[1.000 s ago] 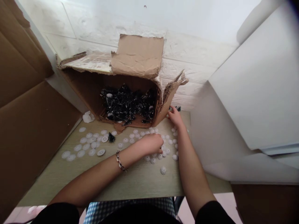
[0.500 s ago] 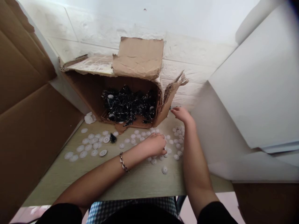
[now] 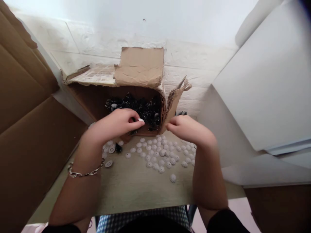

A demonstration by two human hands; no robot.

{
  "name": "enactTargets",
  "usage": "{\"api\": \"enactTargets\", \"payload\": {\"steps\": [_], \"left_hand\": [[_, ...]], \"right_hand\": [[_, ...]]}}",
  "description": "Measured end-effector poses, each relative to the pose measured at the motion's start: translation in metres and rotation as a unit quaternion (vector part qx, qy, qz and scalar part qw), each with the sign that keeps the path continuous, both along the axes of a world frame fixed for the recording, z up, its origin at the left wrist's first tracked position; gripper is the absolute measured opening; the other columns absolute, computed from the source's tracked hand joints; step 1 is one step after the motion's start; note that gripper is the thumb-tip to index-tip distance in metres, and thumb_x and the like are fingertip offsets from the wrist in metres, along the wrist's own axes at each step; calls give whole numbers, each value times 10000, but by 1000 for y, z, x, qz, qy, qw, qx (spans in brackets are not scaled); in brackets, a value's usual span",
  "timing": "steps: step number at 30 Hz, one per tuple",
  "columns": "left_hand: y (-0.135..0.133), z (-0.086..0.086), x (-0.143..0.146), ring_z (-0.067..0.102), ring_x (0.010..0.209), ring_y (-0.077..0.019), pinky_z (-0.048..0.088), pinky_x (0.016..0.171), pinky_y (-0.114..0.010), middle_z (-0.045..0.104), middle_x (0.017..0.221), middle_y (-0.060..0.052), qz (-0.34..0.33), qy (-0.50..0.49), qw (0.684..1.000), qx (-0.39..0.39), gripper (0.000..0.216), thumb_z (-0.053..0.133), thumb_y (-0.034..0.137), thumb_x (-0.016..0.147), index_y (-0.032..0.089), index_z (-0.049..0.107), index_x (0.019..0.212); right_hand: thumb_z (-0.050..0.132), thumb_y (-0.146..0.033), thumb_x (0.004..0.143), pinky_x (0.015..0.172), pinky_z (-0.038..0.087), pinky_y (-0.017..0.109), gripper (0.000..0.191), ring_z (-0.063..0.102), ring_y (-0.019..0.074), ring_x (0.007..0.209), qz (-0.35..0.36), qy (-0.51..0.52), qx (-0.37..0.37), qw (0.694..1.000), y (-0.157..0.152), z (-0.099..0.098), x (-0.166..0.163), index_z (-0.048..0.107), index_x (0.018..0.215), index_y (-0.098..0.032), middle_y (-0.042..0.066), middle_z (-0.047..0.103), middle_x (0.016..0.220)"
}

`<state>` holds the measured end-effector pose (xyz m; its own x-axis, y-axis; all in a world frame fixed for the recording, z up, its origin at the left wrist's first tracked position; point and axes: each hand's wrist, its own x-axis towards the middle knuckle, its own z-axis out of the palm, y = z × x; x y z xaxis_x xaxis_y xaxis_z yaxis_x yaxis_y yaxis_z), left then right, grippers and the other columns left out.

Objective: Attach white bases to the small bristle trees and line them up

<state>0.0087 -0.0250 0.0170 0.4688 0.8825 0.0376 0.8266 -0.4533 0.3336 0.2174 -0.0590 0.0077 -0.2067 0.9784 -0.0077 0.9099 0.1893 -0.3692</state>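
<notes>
My left hand point(image 3: 119, 122) is raised in front of the cardboard box's opening, pinching a small white disc point(image 3: 141, 120) between thumb and fingertips. By the box's torn right flap is my right hand point(image 3: 186, 128), fingers closed together; whatever they may hold is hidden. Inside the box point(image 3: 85, 97) lies a pile of dark, glittery, spiky tinsel-like pieces point(image 3: 148, 111), a few with white round parts. Many domed white discs with centre holes point(image 3: 154, 159) are spread over the table below both hands. A small dark piece point(image 3: 118, 148) rests beside some upturned discs.
A large brown cardboard sheet point(image 3: 31, 155) stands along the left side. White panels point(image 3: 262, 84) lean on the right. Behind the box is a pale brick-patterned wall point(image 3: 194, 55). More dark pieces point(image 3: 182, 113) show behind the right flap. The table's front edge is near my body.
My left hand has lifted from the discs on the table toward the box, now with one disc in it. My right hand has come left and nearer, out from beside the flap.
</notes>
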Motion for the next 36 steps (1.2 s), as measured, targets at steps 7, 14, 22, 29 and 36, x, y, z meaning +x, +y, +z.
{"api": "enactTargets", "payload": {"steps": [7,14,22,29,36], "left_hand": [[-4,13,-26,517,667,-138,382,618,-236,604,768,-13,81,15,994,68,418,372,516,682,197,600,826],[-13,18,-30,520,688,-145,383,624,-240,604,800,-14,89,12,992,85,397,377,505,695,201,596,823],[-12,13,-21,521,705,-137,377,620,-220,603,791,-4,51,12,996,77,356,381,469,702,204,599,797],[-5,8,-13,532,713,-137,383,632,-223,615,793,-7,32,17,997,63,342,386,452,706,202,601,798],[2,4,-17,538,675,-137,380,598,-220,623,764,-11,48,21,998,45,383,376,489,689,197,607,780]], "right_hand": [[377,-168,741,719,379,228,267,509,132,859,205,-8,84,975,32,-64,-72,556,937,-199,26,563,989],[307,-143,799,628,435,271,239,512,165,814,171,-121,155,965,39,-109,-103,475,962,-190,47,520,934],[300,-159,804,589,446,284,237,509,185,776,151,-161,172,960,46,-118,-104,521,888,-167,75,487,962],[273,-165,799,582,429,271,262,528,177,761,128,-145,156,969,52,-110,-93,492,942,-176,88,495,1006],[287,-209,775,626,381,255,235,517,164,745,82,10,130,988,62,-96,-70,408,974,-177,63,547,863]]}}
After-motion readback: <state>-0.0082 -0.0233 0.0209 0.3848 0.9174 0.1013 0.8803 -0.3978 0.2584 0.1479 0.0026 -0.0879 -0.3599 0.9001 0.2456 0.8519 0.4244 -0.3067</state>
